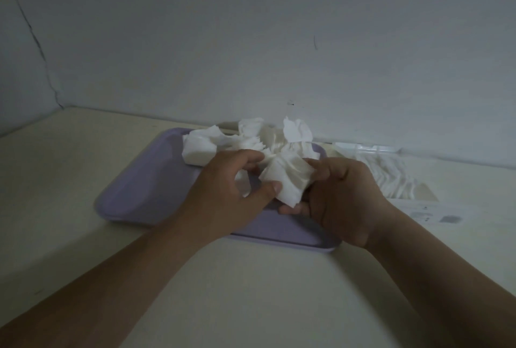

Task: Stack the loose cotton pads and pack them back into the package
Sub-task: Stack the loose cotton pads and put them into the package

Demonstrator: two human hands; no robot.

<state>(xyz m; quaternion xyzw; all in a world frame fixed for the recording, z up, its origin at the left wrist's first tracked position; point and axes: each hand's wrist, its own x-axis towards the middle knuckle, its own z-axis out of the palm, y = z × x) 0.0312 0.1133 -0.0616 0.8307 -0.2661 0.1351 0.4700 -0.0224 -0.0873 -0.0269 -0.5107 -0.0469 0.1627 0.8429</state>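
We see both hands above the near half of the lilac tray (145, 188), which sits on a pale table (251, 297). Left hand (223, 194) pinches a small bunch of cotton pads (287, 180), thumb on its front. Right hand (343, 202) has fingers curled round the same bunch. The loose pile of pads (245, 141) lies at the tray's far edge. The clear package (391, 177) is right of the tray, possibly part-filled; the light is too dim to be sure.
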